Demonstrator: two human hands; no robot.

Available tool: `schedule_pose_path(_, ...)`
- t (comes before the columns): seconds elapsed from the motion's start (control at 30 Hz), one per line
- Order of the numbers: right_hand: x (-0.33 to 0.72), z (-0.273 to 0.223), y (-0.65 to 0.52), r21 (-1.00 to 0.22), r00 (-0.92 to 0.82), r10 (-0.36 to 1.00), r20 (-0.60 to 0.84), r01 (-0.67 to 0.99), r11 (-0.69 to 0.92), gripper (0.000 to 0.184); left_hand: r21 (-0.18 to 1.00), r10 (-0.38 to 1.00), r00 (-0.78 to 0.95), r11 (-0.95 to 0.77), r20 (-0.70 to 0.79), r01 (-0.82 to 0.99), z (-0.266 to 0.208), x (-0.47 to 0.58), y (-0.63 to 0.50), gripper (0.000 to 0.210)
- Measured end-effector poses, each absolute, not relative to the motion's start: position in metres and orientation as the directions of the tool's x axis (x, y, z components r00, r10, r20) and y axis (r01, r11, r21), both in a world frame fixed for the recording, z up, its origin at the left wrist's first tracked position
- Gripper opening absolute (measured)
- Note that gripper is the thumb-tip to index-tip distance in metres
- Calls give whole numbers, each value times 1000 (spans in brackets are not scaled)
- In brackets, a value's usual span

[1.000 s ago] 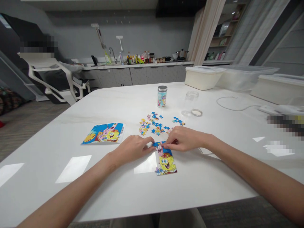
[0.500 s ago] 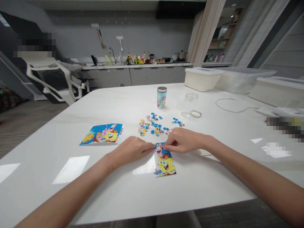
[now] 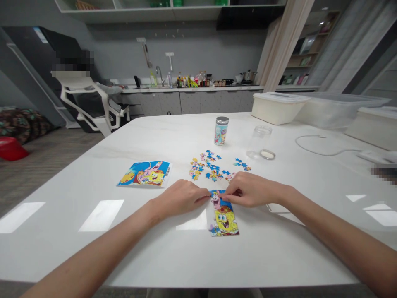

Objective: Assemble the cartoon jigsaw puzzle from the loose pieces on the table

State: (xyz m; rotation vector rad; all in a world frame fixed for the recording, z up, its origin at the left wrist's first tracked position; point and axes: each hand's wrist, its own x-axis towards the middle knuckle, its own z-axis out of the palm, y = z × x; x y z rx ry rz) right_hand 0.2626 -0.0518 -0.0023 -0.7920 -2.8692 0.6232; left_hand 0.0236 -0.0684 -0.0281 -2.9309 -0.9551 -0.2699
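puzzle strip (image 3: 226,219): flat on the white counter (image 3: 173,260) between and just below the hands, pictures facing the person, probably so the match is easy to read.
left hand (image 3: 186,196): fingertips drawn together at the strip's top left corner, seemingly bracing it; cannot tell whether anything is pinched between them.
right hand (image 3: 252,188): thumb and forefinger closed on the strip's upper right part, other fingers curled under, likely to keep joined pieces tight.
loose pieces (image 3: 214,175): spread just beyond the strip, probably for short reaches.
picture sheet (image 3: 145,174): to the left, face up, well placed as a reference.
printed tin (image 3: 221,132): upright behind the pieces, out of the way.
clear jar (image 3: 262,136): to the tin's right, a ring lid (image 3: 267,155) near it.
since one second ago: left fingertips, spread then, are closer together; the view takes in more upper shelf and a red bucket (image 3: 12,149); strip looks unchanged.
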Motion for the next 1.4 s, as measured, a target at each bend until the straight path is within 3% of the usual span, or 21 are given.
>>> schedule_pose_path(0.47, 262, -1, -53, -356, -859, 511, 8, 475, 804, 41, -47, 579, 793, -801, 190, 596, -29, 23, -68, 28)
schedule_pose_path(0.67, 264, -3, -52, -317, -856, 504, 116, 449, 836, 33, -64, 581, 791, -797, 193, 601, -31, 22, -67, 28)
schedule_pose_path(1.03, 263, -5, -46, -203, -719, 674, 168, 644, 738, 45, -105, 580, 797, -793, 168, 599, -28, 22, -68, 29)
schedule_pose_path(1.17, 263, -6, -45, -227, -639, 703, 312, 668, 708, 41, -135, 521, 834, -827, 179, 546, -28, 20, -68, 31)
schedule_pose_path(1.4, 266, -14, -43, -308, -549, 757, 355, 696, 649, 22, -196, 470, 875, -853, 117, 484, -26, 21, -70, 28)
